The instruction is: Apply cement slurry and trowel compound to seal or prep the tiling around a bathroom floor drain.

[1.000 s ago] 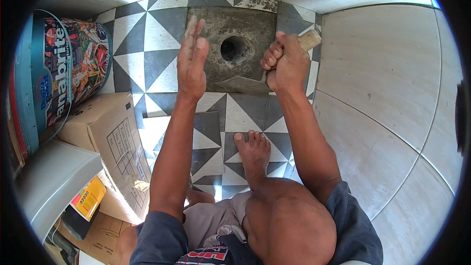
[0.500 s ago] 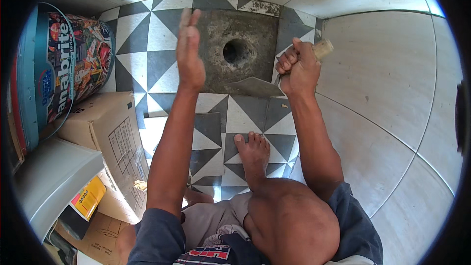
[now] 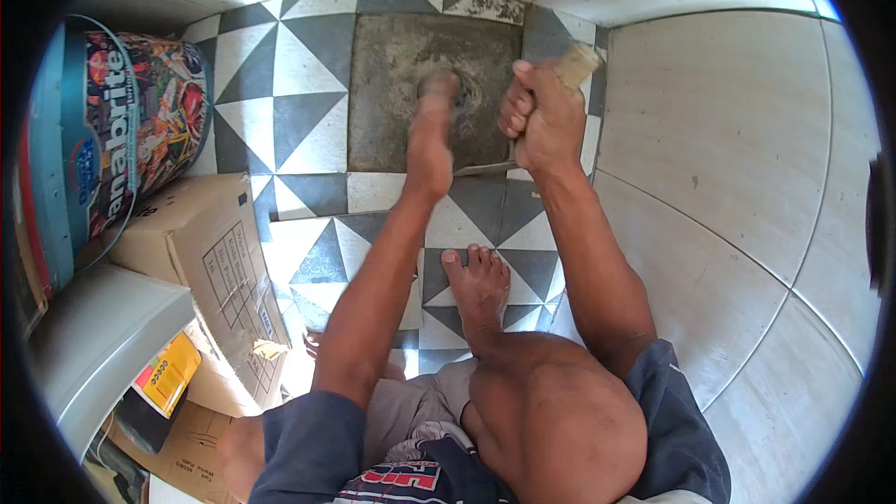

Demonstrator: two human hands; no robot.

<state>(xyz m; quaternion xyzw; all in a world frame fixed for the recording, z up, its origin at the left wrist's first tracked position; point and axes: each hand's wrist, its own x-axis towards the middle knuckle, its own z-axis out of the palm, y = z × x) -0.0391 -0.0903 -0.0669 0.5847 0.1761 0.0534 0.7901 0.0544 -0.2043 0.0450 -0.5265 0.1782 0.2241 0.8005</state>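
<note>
My left hand (image 3: 431, 135) is over the square concrete patch (image 3: 383, 51), its fingers stretched out and blurred across the round hole, which they mostly hide. My right hand (image 3: 546, 117) grips the pale wooden handle (image 3: 579, 65) of a trowel at the patch's right side. The trowel's thin metal blade (image 3: 481, 169) lies low along the near edge of the patch, below my right fist. Black and white triangle-patterned tiles (image 3: 306, 47) surround the patch. My bare foot (image 3: 476, 289) rests on the tiles below it.
At left are a large printed paint bucket (image 3: 154, 121) lying on its side, a cardboard box (image 3: 224, 289), a grey plastic item (image 3: 112, 336) and a yellow package (image 3: 173, 373). Pale tiled walls (image 3: 709, 149) close in at the right and back.
My left hand has swept right from the patch's left edge to over the hole, now blurred. My right hand with the trowel has shifted slightly up and left since half a second ago.
</note>
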